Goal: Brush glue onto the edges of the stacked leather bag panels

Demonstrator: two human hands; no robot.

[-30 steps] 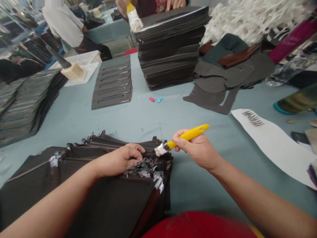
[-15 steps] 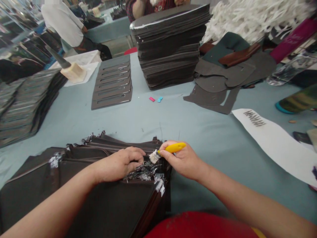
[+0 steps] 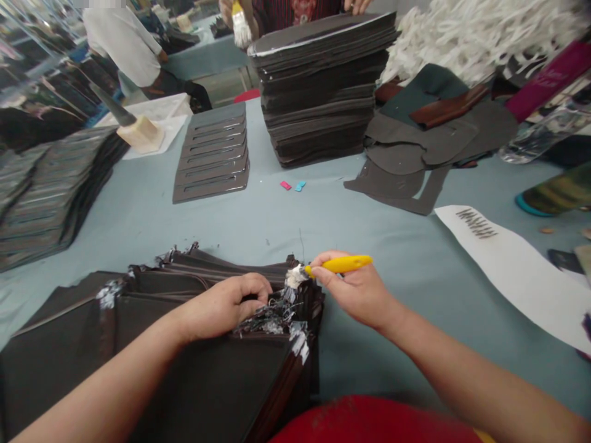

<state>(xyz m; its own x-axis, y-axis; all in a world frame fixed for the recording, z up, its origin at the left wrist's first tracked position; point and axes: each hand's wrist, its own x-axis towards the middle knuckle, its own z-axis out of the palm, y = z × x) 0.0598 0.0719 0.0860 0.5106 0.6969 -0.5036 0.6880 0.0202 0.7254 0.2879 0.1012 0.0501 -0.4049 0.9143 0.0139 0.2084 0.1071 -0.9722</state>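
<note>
My right hand (image 3: 357,286) is closed round the yellow handle of a paintbrush (image 3: 348,264). The brush's white-coated bristles touch the far corner of a pile of dark leather-like panels (image 3: 198,375). On that pile lies my left hand (image 3: 226,301), fingers bent and thumb close to them, gripping a panel edge beside the brush; its fingertips are partly hidden. White smears and loose threads (image 3: 272,320) show along the corner between and below my hands. Another white smear (image 3: 111,294) marks a panel further left.
A tall stack of dark pieces (image 3: 323,92) stands at the back; behind it a co-worker's hand holds another brush (image 3: 241,26). Slotted panels (image 3: 212,154), a cream block-shaped container (image 3: 141,132), dark scraps (image 3: 415,141), a white strip (image 3: 512,271) and a bottle (image 3: 554,191) lie around.
My right hand and the paintbrush have moved slightly up and right along the panel corner, the handle now lying flatter. My left hand stays put. The co-worker's brush has come into view.
</note>
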